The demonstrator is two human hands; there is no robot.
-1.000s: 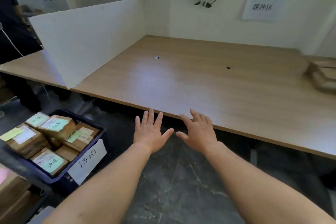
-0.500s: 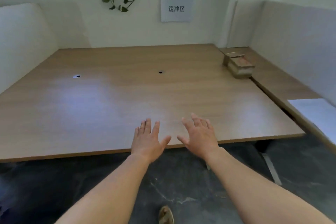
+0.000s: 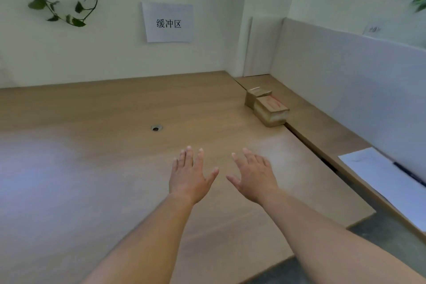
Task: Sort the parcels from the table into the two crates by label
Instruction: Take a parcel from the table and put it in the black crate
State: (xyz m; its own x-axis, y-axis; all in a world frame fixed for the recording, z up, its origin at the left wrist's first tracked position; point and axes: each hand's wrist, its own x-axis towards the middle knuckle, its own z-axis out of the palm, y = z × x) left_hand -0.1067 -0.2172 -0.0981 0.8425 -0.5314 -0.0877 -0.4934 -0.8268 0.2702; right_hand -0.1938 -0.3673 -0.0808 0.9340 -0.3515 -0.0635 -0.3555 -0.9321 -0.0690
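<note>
Sorting at a late stage. The left hand [image 3: 187, 180] and right hand [image 3: 254, 180] hover over the tabletop [image 3: 92, 157], fingers straight and spread, grasping nothing. Two parcels lie touching at the far right edge, well apart from both hands: a nearer parcel [image 3: 270, 110] with a reddish label and a smaller parcel [image 3: 257, 97] behind it. The crates are out of view. Apparently only these two are left to sort.
</note>
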